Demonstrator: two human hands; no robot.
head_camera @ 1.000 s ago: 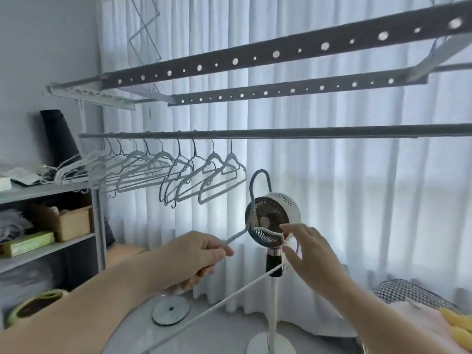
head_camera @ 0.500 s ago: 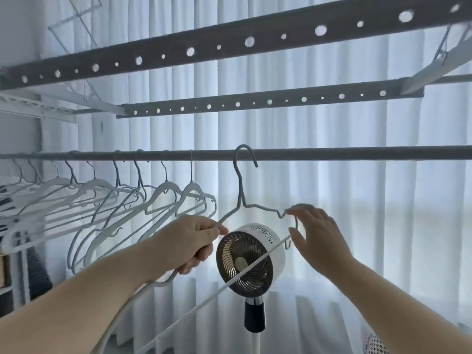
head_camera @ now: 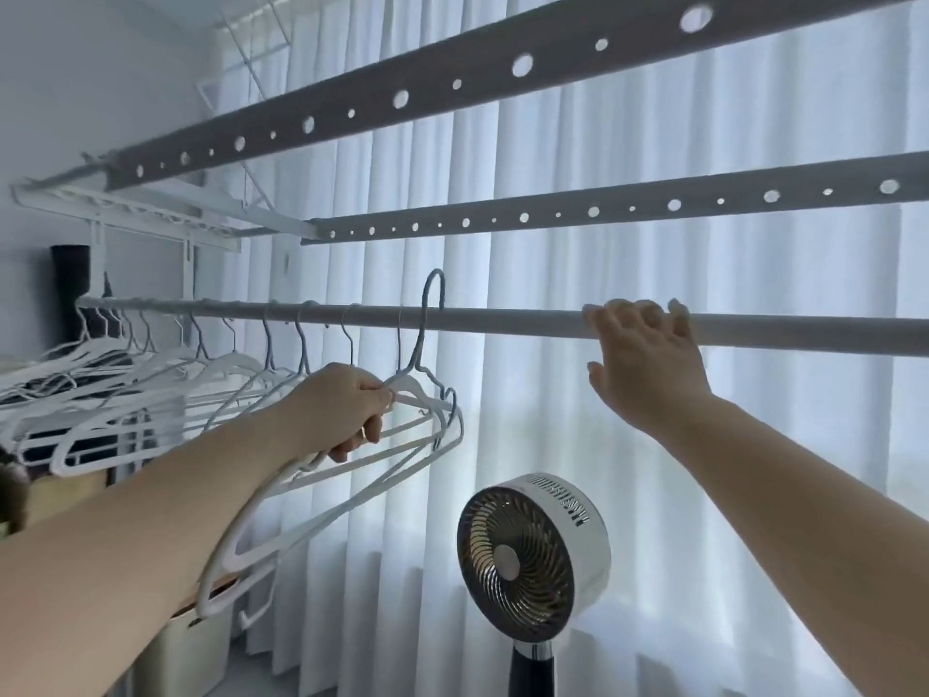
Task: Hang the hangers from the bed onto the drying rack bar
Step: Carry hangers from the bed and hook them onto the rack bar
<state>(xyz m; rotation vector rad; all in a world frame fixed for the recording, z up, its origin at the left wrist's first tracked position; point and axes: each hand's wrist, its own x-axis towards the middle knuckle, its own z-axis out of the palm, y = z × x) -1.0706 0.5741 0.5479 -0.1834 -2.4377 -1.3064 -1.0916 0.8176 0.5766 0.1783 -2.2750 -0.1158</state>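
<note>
A round grey drying rack bar (head_camera: 502,316) runs across the middle of the view. Several white hangers (head_camera: 151,379) hang on its left part. My left hand (head_camera: 337,410) grips one more white hanger (head_camera: 352,487) by its shoulder, close to the neck. Its grey hook (head_camera: 433,304) stands up level with the bar, just right of the hanging row; whether it is over the bar is unclear. My right hand (head_camera: 643,364) is further right, fingers spread and straight, with the fingertips at the bar.
Two flat perforated rack beams (head_camera: 553,52) cross above the bar. A round pedestal fan (head_camera: 533,555) stands below, in front of white curtains (head_camera: 653,445). A shelf (head_camera: 30,445) with dark items is at the left, behind the hangers.
My left hand has carried the hanger up and left, bringing its hook to the bar beside the hanging row. My right hand let go of the hanger and rose to the bar.
</note>
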